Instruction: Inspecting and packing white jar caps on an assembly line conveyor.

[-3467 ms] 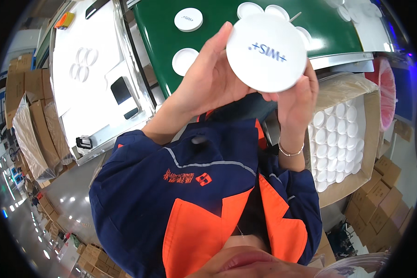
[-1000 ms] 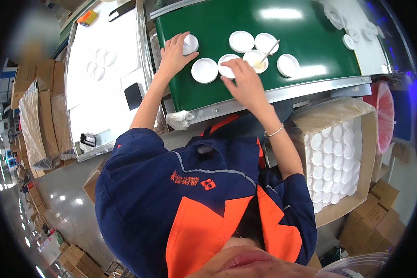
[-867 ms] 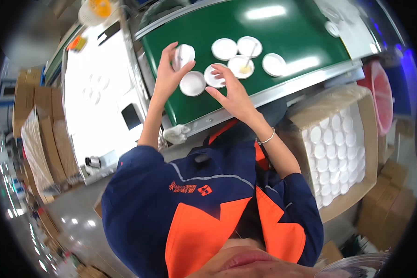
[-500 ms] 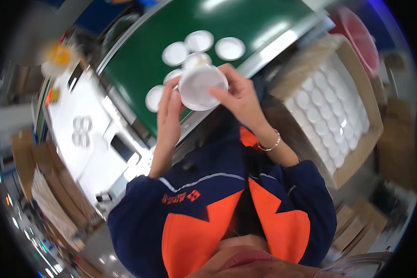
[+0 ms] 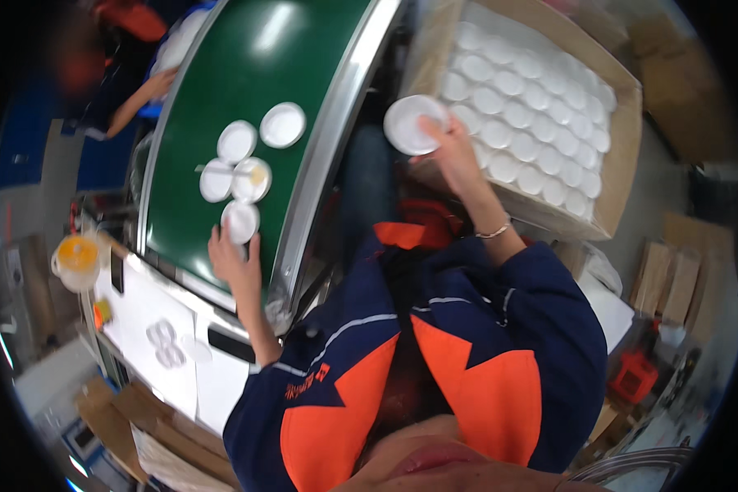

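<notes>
My right hand (image 5: 457,156) grips a shallow white round dish (image 5: 406,125) by its edge, with the thumb over its face, held between the green belt and the carton. On the belt (image 5: 197,98), my left hand (image 5: 236,266) has its fingers and thumb spread at the near edge of another white dish (image 5: 240,220). A firm grip on that dish is not visible. Several similar dishes lie just beyond it. One of them (image 5: 250,187) has something yellowish on it, and a thin light stick (image 5: 217,170) lies across there.
At the right stands an open carton (image 5: 623,176) with rows of white round pieces (image 5: 521,115). A metal rail (image 5: 324,139) edges the belt. A white worktop (image 5: 152,328) with a dark flat device (image 5: 231,344) is at the left. Another person's hand (image 5: 160,84) is across the belt.
My hands have parted. The right one has swung to the right toward the carton with a dish, while the left has come down among the dishes on the belt. The view has turned rightward.
</notes>
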The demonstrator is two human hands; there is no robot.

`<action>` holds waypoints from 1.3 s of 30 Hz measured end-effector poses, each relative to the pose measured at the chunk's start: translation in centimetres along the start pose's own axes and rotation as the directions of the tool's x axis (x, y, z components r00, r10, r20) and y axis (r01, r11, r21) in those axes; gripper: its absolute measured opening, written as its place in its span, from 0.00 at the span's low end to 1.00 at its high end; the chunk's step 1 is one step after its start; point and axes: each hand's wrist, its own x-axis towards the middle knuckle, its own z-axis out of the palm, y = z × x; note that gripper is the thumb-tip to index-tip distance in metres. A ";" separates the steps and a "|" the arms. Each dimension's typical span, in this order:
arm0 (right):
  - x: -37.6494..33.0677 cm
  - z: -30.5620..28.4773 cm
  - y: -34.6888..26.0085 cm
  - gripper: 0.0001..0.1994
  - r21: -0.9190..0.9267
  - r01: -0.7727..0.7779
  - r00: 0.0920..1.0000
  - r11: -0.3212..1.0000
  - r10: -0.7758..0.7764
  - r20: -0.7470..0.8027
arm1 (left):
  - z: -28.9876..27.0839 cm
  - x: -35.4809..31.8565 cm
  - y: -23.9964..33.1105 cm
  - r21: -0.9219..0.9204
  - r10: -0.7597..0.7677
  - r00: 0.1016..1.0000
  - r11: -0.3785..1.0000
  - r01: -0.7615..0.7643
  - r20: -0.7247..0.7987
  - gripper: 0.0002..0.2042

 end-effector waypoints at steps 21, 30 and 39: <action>9.8 13.0 4.4 0.20 -0.445 0.595 0.787 0.670 -0.371 0.494 | -2.3 0.2 2.5 -0.409 -0.024 0.986 0.908 0.089 0.163 0.31; 13.7 17.6 4.2 0.26 -0.649 0.760 0.620 -0.038 -0.257 0.741 | 0.3 5.0 4.4 -0.109 -0.067 0.998 0.992 0.068 0.020 0.39; 7.1 21.5 8.8 0.08 -0.279 0.907 0.290 0.315 0.012 0.957 | 1.7 5.2 4.4 -0.304 -0.156 0.987 0.943 0.136 -0.042 0.48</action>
